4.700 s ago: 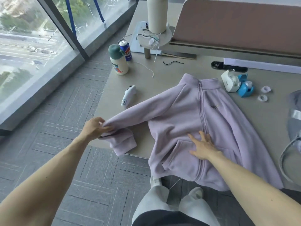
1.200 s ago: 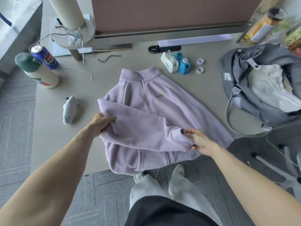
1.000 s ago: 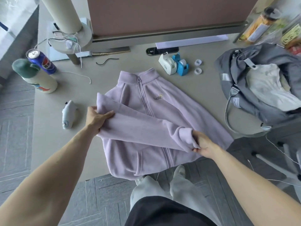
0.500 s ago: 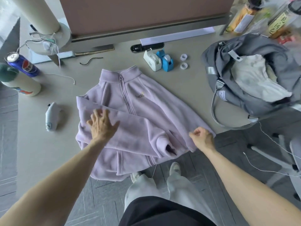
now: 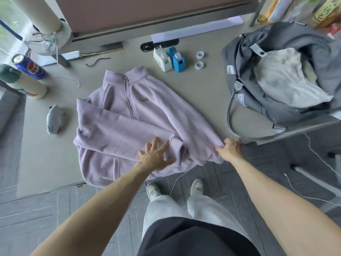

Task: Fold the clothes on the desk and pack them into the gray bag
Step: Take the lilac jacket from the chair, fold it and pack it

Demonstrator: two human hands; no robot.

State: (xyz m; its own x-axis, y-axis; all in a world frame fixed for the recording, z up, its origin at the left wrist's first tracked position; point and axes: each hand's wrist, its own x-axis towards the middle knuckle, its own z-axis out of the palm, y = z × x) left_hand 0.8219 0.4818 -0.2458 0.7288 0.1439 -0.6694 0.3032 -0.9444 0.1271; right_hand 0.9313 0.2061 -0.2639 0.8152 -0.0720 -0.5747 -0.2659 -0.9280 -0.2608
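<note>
We are folding the lilac jacket (image 5: 147, 111): our left hand (image 5: 156, 156) lies spread flat on the crossed sleeve (image 5: 118, 130), and our right hand (image 5: 230, 149) pinches the jacket's other side. Next, that side likely wants folding inward.

The white plastic tape dispenser (image 5: 162, 58) has a blue plastic tape dispenser (image 5: 176, 59) just at its right; two small clear tape rolls (image 5: 199, 55) lie further right, a blue metal drink can (image 5: 30, 66) far left.

Place: an office workspace.
Desk: a plain grey desk (image 5: 203, 93) fills the middle of the frame. A brown partition panel (image 5: 147, 10) stands along its far edge at the top.
Stationery: a white tape dispenser (image 5: 162, 58) and a blue tape dispenser (image 5: 177, 59) sit side by side at upper centre.
Floor: grey carpet tiles (image 5: 55, 209) at lower left.
</note>
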